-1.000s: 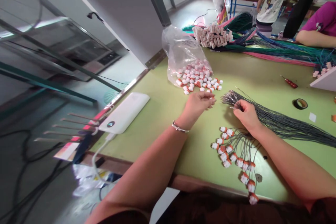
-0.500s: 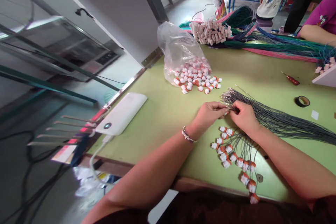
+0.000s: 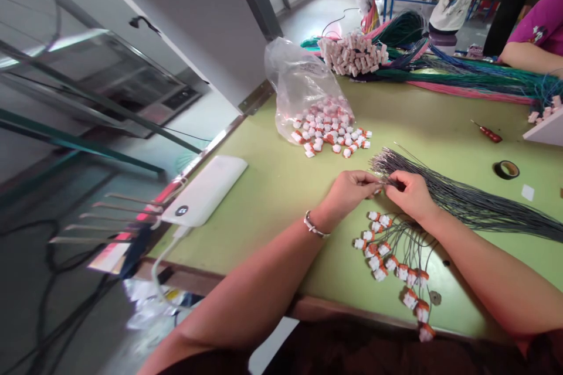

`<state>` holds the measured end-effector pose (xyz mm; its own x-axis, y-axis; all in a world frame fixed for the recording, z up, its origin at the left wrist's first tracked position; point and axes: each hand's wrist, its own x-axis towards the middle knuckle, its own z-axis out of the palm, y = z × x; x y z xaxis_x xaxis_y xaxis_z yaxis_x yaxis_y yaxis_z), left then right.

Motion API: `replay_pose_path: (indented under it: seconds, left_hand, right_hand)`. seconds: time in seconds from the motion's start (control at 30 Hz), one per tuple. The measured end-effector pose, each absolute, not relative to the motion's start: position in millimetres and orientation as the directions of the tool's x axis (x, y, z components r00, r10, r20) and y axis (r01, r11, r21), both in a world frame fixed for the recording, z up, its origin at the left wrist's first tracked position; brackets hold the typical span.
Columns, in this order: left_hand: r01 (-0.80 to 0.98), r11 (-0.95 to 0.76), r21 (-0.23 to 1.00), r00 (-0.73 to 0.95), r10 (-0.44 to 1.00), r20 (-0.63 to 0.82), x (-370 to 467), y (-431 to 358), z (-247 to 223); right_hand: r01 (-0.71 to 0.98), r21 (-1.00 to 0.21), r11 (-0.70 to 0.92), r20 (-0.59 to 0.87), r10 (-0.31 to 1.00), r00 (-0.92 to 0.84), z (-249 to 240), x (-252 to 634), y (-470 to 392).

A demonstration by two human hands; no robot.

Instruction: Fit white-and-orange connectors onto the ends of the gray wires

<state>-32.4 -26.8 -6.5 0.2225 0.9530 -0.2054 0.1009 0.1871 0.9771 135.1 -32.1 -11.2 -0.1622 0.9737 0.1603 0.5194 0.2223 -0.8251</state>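
Note:
My left hand [image 3: 352, 188] is closed in a pinch on a small white-and-orange connector [image 3: 375, 192], mostly hidden by the fingers. Fingertip to fingertip with it, my right hand [image 3: 410, 194] pinches a dark wire close to the connector; the exact contact is hidden. Just behind both hands lie the metal-tipped ends of a bundle of dark wires [image 3: 479, 202], which runs off to the right. Nearer to me, between my forearms, several white-and-orange connectors with wires attached [image 3: 373, 262] are spread on the green tabletop [image 3: 272, 205].
A clear plastic bag [image 3: 303, 79] spills loose connectors [image 3: 329, 123]. A white power bank [image 3: 206, 190] with a cable lies left. To the right are a red-handled awl [image 3: 488, 132] and black tape [image 3: 505, 169]. Coloured wire bundles [image 3: 466, 79] lie behind, by another person's arm [image 3: 532, 58].
My right hand's fingers have shifted very slightly at the pinch. Both hands stay together in the same place, and the things on the table have not moved.

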Motion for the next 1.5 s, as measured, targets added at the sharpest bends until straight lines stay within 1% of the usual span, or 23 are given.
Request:
replay_pose_path:
  seconds: [0.07, 0.13, 0.23, 0.33, 0.4, 0.47, 0.57, 0.7, 0.83, 1.0, 1.07, 1.2, 1.37, 1.43, 1.5]
  left_hand:
    - [0.090, 0.195, 0.977, 0.225, 0.951, -0.211, -32, -26, -7]
    - [0.048, 0.206, 0.977, 0.219, 0.953, -0.211, -32, -26, -9]
    - [-0.117, 0.252, 0.961, 0.231, 0.948, -0.220, -32, -26, -11]
    - [-0.283, 0.330, 0.901, 0.277, 0.927, -0.252, -35, -26, -10]
    - [-0.336, 0.366, 0.868, 0.305, 0.914, -0.268, -37, -25, -8]
    - [-0.364, 0.391, 0.845, 0.338, 0.901, -0.271, -38, -25, -7]
    - [-0.388, 0.418, 0.821, 0.379, 0.885, -0.272, -38, -25, -6]
    - [-0.413, 0.430, 0.803, 0.390, 0.880, -0.270, -38, -26, -8]
    - [-0.405, 0.441, 0.801, 0.411, 0.870, -0.272, -39, -25, -9]
    - [-0.380, 0.436, 0.816, 0.390, 0.875, -0.285, -40, -25, -7]
    - [-0.374, 0.435, 0.819, 0.390, 0.875, -0.287, -39, -25, -7]
    - [-0.355, 0.395, 0.847, 0.373, 0.891, -0.259, -39, -25, -9]
    - [-0.240, 0.191, 0.952, 0.302, 0.947, -0.114, -35, -25, -13]
    - [-0.271, 0.191, 0.943, 0.298, 0.949, -0.107, -33, -25, -14]
    - [-0.325, 0.263, 0.909, 0.313, 0.936, -0.159, -31, -26, -14]
  right_hand:
    - [0.470, -0.867, 0.164, 0.121, 0.985, -0.120, -9, 137, -31]
    - [0.454, -0.882, 0.127, 0.088, 0.990, -0.106, -7, 139, -30]
    - [0.401, -0.912, 0.086, 0.056, 0.995, -0.085, -3, 140, -29]
    - [0.291, -0.956, 0.036, 0.033, 0.999, -0.015, 1, 141, -31]
    - [0.266, -0.963, 0.037, 0.034, 0.999, -0.017, 3, 141, -32]
    - [0.279, -0.958, 0.067, 0.057, 0.997, -0.045, 2, 141, -32]
    - [0.316, -0.942, 0.109, 0.087, 0.993, -0.081, 1, 140, -32]
    - [0.378, -0.917, 0.129, 0.099, 0.990, -0.097, 0, 139, -33]
    - [0.385, -0.913, 0.133, 0.111, 0.991, -0.080, 0, 139, -34]
    - [0.387, -0.912, 0.139, 0.122, 0.990, -0.068, -2, 139, -34]
    - [0.413, -0.896, 0.162, 0.141, 0.987, -0.080, -3, 140, -34]
    - [0.502, -0.841, 0.202, 0.175, 0.979, -0.102, -5, 140, -35]
    - [0.533, -0.819, 0.211, 0.182, 0.977, -0.108, -5, 139, -35]
    - [0.514, -0.829, 0.222, 0.185, 0.975, -0.123, -4, 139, -35]
    - [0.494, -0.839, 0.228, 0.179, 0.973, -0.144, -3, 140, -34]
